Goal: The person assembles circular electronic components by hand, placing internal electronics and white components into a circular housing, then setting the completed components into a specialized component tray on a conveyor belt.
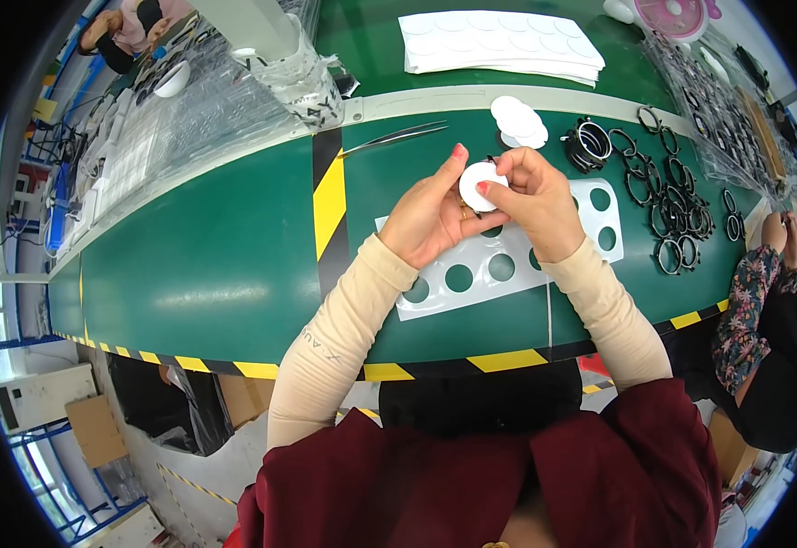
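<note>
A round white disc [477, 176] with bits of a black ring showing at its rim is held between my two hands, above the bench. My left hand [422, 216] supports it from the left, thumb raised and fingers curled beneath. My right hand [545, 206] grips it from the right, with the thumb pressed on its white face. Under my hands lies a translucent white sheet [501, 268] with rows of round cut-outs, through which the green top shows. Just beyond them is a small pile of loose white discs [518, 119].
Several black rings [668, 203] lie scattered at the right, near a ring stack [587, 144]. Tweezers [396, 137] lie at the back. Beyond the pale rail [417, 101] sits a stack of white sheets [499, 46]. A wrapped post [303, 91] stands back left. A co-worker's patterned sleeve [745, 297] is at right.
</note>
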`<action>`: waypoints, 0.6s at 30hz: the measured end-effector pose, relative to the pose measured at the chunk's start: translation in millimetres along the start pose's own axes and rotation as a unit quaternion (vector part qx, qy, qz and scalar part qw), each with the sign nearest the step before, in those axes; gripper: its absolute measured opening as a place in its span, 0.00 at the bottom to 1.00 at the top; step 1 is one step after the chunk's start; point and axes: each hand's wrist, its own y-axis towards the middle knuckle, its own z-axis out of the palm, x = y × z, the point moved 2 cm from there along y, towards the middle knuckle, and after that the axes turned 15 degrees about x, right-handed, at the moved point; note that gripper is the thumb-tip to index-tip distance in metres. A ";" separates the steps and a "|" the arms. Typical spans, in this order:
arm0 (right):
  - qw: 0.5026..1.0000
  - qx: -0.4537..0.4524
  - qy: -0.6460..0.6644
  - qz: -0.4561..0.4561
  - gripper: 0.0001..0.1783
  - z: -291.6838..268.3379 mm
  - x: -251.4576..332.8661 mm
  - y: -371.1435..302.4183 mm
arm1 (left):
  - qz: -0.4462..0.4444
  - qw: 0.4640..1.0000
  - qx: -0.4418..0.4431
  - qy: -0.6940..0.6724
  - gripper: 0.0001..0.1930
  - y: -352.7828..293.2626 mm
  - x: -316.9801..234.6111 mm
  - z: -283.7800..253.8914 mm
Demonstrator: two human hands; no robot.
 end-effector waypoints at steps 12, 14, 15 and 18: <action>0.997 -0.037 -0.055 0.029 0.14 -2.3 -7.6 9.2 | -0.026 0.999 0.028 0.002 0.24 -0.3 -0.2 3.5; 0.997 -0.035 -0.045 0.060 0.16 0.0 -3.6 6.9 | -0.026 0.999 0.032 -0.005 0.24 -1.3 -0.6 3.4; 0.997 -0.034 -0.045 0.060 0.16 1.5 -1.9 6.2 | -0.025 0.999 0.036 -0.012 0.24 -1.9 -1.0 3.3; 0.998 -0.039 0.020 0.044 0.17 5.5 1.9 4.8 | -0.028 0.996 0.086 -0.002 0.23 -2.1 -3.3 3.2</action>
